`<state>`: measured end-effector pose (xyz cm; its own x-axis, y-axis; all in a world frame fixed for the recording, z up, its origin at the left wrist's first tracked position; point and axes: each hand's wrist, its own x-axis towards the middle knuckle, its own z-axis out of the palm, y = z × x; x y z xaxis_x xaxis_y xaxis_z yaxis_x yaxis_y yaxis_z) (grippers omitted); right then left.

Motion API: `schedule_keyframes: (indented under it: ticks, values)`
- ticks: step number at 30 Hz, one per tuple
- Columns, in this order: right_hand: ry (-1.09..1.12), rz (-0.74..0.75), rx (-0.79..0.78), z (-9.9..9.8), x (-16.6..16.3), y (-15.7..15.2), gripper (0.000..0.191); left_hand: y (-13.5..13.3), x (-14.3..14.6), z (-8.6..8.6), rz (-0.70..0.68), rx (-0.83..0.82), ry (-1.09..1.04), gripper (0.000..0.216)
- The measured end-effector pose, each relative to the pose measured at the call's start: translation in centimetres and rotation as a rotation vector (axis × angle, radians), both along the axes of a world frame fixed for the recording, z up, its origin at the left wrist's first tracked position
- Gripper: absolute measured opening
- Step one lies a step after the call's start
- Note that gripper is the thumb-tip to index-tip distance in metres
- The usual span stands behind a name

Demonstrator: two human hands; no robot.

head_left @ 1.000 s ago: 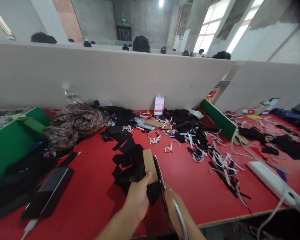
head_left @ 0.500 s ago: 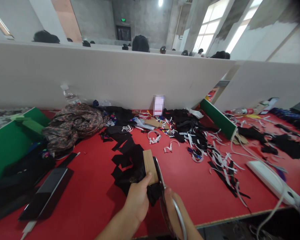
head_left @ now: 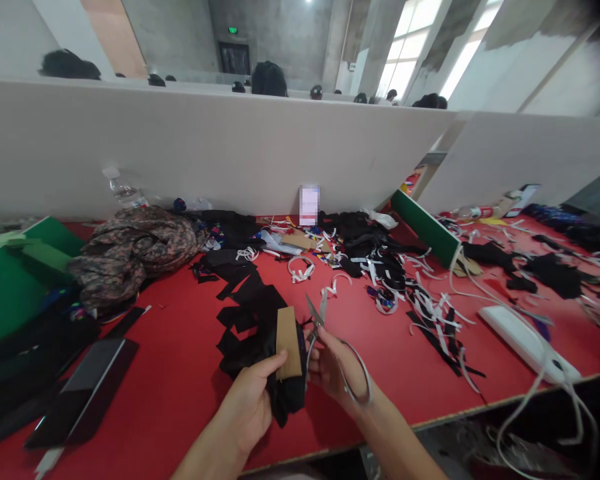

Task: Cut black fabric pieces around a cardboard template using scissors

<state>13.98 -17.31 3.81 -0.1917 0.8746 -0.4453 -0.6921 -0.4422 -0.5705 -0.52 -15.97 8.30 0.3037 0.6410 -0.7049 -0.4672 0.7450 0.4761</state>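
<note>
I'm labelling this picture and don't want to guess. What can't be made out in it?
All in the head view:
Left hand: black cloth and cardboard hide most of the fingers.
Bottle: patterned cloth hides its base.
Upright panel: pixelation hides any writing.
People beyond the partition: it hides their hands.
White cable: bottom edge cuts it off.

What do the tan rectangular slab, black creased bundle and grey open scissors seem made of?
Tan rectangular slab: probably cardboard, from its flat, matte brown face. Black creased bundle: likely cloth, dull with soft folds. Grey open scissors: apparently metal, smooth with faint sheen.
</note>
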Motion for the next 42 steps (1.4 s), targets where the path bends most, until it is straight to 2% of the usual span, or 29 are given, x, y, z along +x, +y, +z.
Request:
schedule_keyframes:
  ticks: [2,5,7,15,22,30,37,42]
  values:
    - [0.031,-0.047,-0.035,0.0,-0.1,1.6,0.027,-0.3,-0.2,0.0,0.018,-0.032,0.026,0.026]
    - [-0.043,-0.177,0.033,-0.3,-0.2,3.8,0.033,-0.5,-0.4,0.1,0.007,-0.052,0.034,0.028]
    - [-0.094,-0.201,0.052,-0.5,-0.3,4.7,0.035,-0.5,-0.5,0.2,-0.001,-0.043,0.049,0.029]
    - [-0.199,-0.238,0.107,-0.1,-0.3,5.7,0.035,-0.8,-0.9,-1.0,0.024,0.048,0.083,0.036]
    - [-0.346,-0.172,0.118,1.3,-0.3,5.8,0.034,-0.8,-1.3,-0.8,0.015,0.068,0.055,0.039]
    - [-0.372,-0.147,0.122,1.4,-0.1,5.9,0.038,-0.8,-1.3,-0.5,-0.008,0.108,-0.022,0.040]
    - [-0.446,-0.004,0.187,1.5,-0.7,4.7,0.044,-0.8,-1.1,-1.1,0.047,0.136,0.029,0.043]
    - [-0.486,-0.040,0.180,1.9,-1.2,4.3,0.045,-0.9,-1.2,-1.3,-0.009,0.134,-0.040,0.040]
